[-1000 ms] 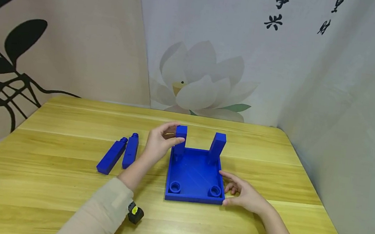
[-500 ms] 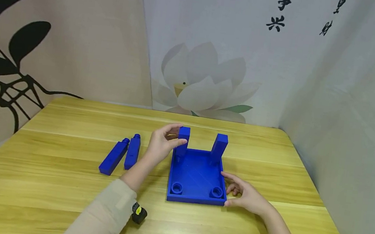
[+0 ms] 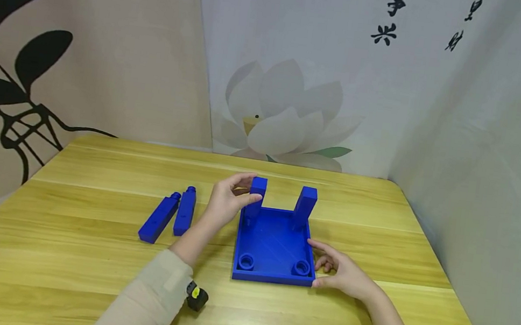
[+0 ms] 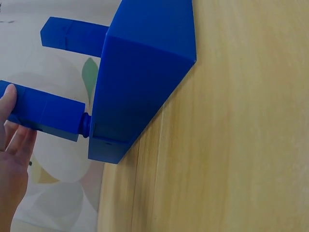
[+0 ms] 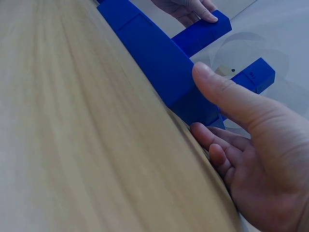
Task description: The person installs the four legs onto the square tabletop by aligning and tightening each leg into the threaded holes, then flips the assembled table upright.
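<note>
A blue square tray-like base (image 3: 275, 243) lies on the table with its raised rim upward. Near its front corners are two round sockets (image 3: 246, 261). At the far left corner stands a blue square leg (image 3: 259, 186), pinched near its top by the thumb and fingers of my left hand (image 3: 225, 200). In the left wrist view, the threaded neck (image 4: 85, 124) of this leg shows at the base's rim. Another blue leg (image 3: 305, 206) stands at the far right corner, leaning slightly. My right hand (image 3: 344, 271) holds the base's right side, thumb at the near corner, index finger farther along.
Two loose blue legs (image 3: 158, 218) with knobbed ends lie side by side on the wooden table (image 3: 57, 267), left of my left forearm. A curtain (image 3: 146, 62) with a printed lotus hangs behind the table, and pale cloth (image 3: 485, 157) hangs at its right.
The whole head view has shifted slightly, so everything appears a little farther right. Both hands keep their places on the leg and the base.
</note>
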Tool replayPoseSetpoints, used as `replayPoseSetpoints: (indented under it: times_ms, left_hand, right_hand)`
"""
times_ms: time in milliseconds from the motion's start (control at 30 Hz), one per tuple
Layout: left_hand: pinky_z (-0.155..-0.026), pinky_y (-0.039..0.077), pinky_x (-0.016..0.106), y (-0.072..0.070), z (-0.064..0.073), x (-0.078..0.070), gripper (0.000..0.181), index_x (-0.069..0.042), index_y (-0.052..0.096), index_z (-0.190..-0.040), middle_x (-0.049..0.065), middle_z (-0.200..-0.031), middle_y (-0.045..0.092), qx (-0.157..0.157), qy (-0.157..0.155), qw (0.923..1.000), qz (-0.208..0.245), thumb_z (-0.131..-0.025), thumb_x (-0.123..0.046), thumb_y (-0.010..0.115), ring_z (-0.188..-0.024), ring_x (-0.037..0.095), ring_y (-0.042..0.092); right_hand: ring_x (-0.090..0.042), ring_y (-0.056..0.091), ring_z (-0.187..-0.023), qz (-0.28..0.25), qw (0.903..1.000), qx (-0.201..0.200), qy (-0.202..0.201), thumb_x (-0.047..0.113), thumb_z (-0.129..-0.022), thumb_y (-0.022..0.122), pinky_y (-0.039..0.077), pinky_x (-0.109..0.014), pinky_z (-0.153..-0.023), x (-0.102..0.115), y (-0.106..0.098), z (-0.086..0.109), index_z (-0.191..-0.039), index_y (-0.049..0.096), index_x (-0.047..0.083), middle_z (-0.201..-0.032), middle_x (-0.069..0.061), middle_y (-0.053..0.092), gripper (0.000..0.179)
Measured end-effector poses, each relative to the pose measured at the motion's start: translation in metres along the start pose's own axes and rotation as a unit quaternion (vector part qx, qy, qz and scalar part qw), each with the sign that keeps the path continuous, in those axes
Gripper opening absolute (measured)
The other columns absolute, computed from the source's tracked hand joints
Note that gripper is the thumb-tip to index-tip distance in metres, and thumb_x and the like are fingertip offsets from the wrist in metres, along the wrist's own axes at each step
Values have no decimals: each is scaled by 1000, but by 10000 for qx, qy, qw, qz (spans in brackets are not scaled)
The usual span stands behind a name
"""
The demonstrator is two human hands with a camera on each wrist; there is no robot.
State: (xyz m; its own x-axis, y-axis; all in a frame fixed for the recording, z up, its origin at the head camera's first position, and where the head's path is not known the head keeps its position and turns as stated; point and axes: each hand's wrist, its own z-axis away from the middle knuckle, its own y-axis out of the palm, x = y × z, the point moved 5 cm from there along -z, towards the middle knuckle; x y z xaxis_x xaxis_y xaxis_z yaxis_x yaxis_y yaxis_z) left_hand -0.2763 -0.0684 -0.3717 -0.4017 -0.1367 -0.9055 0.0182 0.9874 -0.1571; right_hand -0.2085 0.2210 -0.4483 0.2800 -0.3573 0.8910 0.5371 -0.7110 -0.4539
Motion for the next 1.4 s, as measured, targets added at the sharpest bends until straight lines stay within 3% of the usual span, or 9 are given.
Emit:
replayPoseSetpoints:
  times_ms: [367,400,567,967,1200,1400]
  left_hand:
    - [-92,49,44,-2,-1,6,44,-4,61,-123,13,-106,63,-245,-8,9997,-85,-81,-8,77,-101,25,60]
    - [-92,49,45,-2,0,2,45,-3,61,-123,15,-106,63,-259,-6,9996,-99,-82,-7,76,-101,26,60]
    - [-91,50,41,-1,1,-2,48,-2,60,-122,12,-105,65,-374,67,9989,-267,-79,-9,79,-98,24,61]
    - [-85,52,34,9,0,-4,49,-1,60,-114,9,-98,65,-1021,235,9894,-1007,-74,-16,85,-90,20,62]
    - [-88,51,31,8,3,-1,53,-2,61,-122,9,-109,66,-1002,157,9926,-666,-76,-16,83,-99,19,62]
    - [-90,50,30,5,7,4,53,-5,60,-128,10,-112,66,-791,-34,9965,-256,-80,-15,79,-103,20,63]
  right_hand:
    - [-26,55,-92,-57,10000,-5,-2,13,-78,80,43,-25,-75,-1,1,0,-148,33,7,-97,-11,62,85]
    - [-26,55,-92,-61,10000,-1,-8,13,-78,80,43,-25,-75,-2,1,0,-148,33,7,-97,-12,62,85]
    - [-26,55,-92,-73,10000,-7,4,12,-78,80,43,-25,-75,-1,1,0,-148,33,7,-97,-12,62,85]
    - [-26,55,-91,-52,10000,-50,62,12,-77,81,42,-25,-75,0,0,1,-148,34,6,-97,-12,62,85]
    - [-26,55,-92,-61,10000,-14,71,12,-78,80,43,-25,-76,2,0,1,-148,33,7,-99,-12,62,85]
    - [-27,55,-92,-69,9999,-12,78,12,-78,80,42,-25,-75,0,0,1,-148,33,7,-98,-12,62,85]
